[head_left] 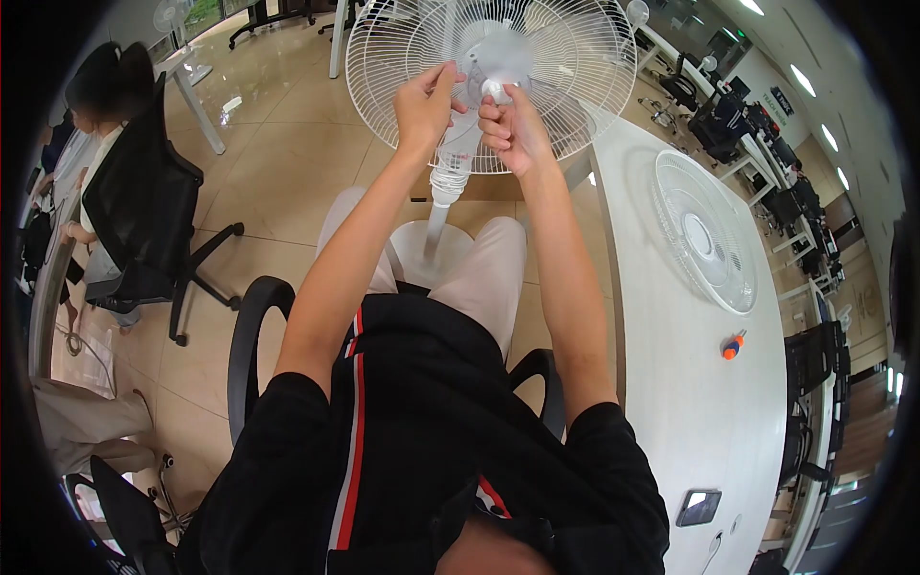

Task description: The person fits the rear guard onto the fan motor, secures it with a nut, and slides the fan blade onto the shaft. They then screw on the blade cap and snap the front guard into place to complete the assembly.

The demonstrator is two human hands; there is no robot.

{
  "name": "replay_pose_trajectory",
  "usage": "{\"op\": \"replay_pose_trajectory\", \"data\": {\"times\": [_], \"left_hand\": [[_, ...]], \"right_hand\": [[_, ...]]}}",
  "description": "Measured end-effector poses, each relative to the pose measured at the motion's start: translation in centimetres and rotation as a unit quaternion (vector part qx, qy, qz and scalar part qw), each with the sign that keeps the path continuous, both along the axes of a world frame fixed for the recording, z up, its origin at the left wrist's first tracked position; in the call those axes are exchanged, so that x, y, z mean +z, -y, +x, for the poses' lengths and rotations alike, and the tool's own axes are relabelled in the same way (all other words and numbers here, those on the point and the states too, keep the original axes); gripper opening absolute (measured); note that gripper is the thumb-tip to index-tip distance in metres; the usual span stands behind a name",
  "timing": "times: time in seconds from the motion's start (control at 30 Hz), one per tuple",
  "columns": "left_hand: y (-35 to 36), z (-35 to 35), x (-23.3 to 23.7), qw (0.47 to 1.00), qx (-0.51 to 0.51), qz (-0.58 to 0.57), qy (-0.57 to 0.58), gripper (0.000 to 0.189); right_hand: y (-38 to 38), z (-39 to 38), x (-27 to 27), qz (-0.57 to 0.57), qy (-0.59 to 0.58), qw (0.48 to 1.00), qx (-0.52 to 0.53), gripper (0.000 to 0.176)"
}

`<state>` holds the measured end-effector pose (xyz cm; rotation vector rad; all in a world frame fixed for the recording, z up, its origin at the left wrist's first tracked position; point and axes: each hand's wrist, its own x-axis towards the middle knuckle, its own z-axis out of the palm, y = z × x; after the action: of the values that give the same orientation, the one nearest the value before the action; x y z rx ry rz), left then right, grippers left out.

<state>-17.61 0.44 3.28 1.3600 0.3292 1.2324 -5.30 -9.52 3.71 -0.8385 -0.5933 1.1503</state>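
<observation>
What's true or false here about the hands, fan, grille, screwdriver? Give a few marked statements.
1. Both the left hand and the right hand are at the hub of the pedestal fan. True.
2. The detached grille lies on the floor. False: it lies flat on the white table.
3. The right hand holds the orange-handled screwdriver. False: it lies on the table, apart from the grille.
4. A phone lies on the table's near end. True.
5. Nobody else is in view. False: a person sits in a black office chair at the left.
</observation>
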Motion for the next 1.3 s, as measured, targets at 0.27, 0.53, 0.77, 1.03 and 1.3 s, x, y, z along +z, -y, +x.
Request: {"op": "replay_pose_trajectory", "data": {"times": [0.27, 0.53, 0.77, 1.03, 1.3], "left_hand": [[-0.2, 1.2, 0.1, 0.997, 0.054, 0.055, -0.022, 0.026], [-0.1, 1.0, 0.7, 0.995, 0.053, 0.079, -0.036, 0.025], [-0.4, 0.9, 0.6, 0.993, 0.05, 0.102, -0.032, 0.024], [-0.5, 1.5, 0.7, 0.985, 0.082, 0.142, -0.051, 0.024], [-0.7, 1.8, 0.7, 0.966, 0.135, 0.207, -0.07, 0.023]], "right_hand": [[1.4, -0.1, 1.3, -0.089, 0.11, 0.986, -0.084, 0.039], [1.7, -0.3, 1.9, -0.13, 0.19, 0.969, -0.086, 0.043], [2.3, -0.1, 2.9, -0.174, 0.25, 0.949, -0.087, 0.044], [2.1, 0.0, 2.6, -0.185, 0.262, 0.941, -0.112, 0.04], [2.3, -0.6, 2.8, -0.198, 0.348, 0.903, -0.154, 0.039]]}}
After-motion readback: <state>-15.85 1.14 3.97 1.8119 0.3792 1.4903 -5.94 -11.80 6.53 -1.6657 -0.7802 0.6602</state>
